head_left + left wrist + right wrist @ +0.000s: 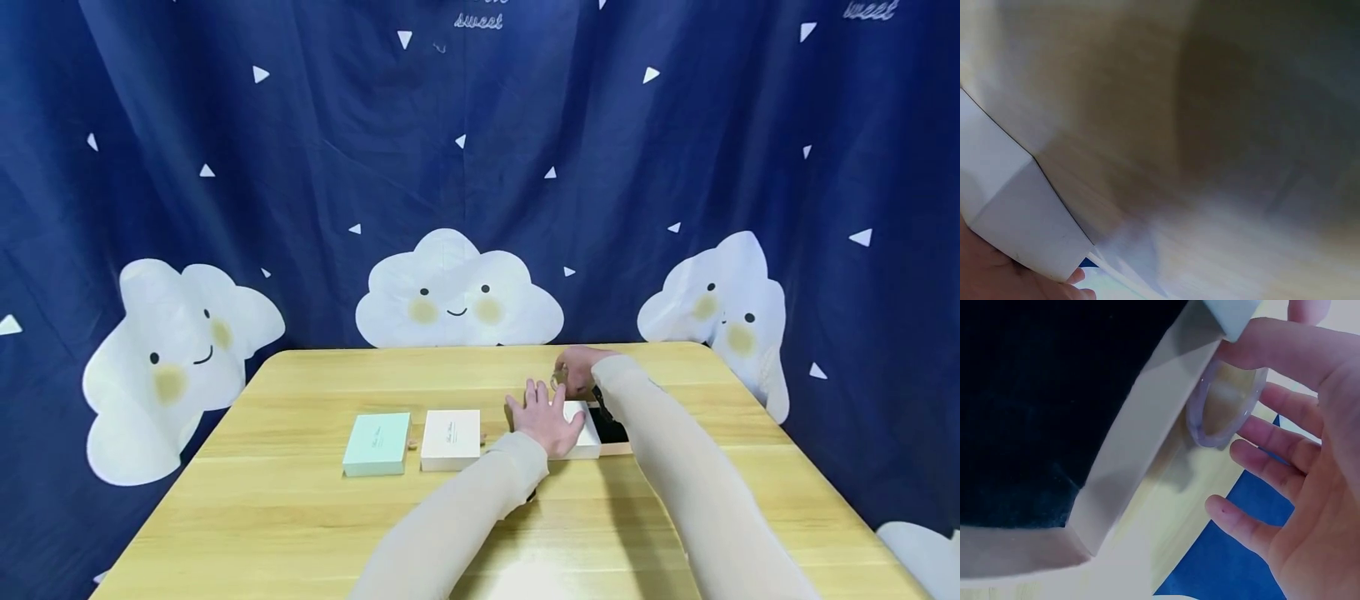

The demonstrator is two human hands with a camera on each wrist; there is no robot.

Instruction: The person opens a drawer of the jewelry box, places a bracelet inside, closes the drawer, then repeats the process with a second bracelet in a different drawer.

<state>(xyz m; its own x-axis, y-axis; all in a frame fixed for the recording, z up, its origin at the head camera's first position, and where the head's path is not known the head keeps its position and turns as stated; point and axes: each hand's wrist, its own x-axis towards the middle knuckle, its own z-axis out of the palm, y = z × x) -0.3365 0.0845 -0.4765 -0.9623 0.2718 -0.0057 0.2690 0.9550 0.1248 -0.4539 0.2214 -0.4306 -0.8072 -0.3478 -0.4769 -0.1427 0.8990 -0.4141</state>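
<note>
My left hand (546,423), fingers spread, rests on top of a white box (587,447) at the right of the table. Out of the box's right side sticks a drawer (617,449) with a black lining (1041,412). Just behind the box, my right hand (577,371) pinches a clear, pale violet bangle (1195,419) by its upper rim between thumb and index finger. The other fingers are spread apart in the right wrist view. Seen from the left wrist, the box's white side (1029,219) stands above my fingers at the lower left.
Left of the white box lie a cream box (451,437) and a mint green box (377,444), each with a small brown tab on its right side. They sit on a light wooden table (285,508). A dark blue cloud-print curtain (465,192) hangs behind.
</note>
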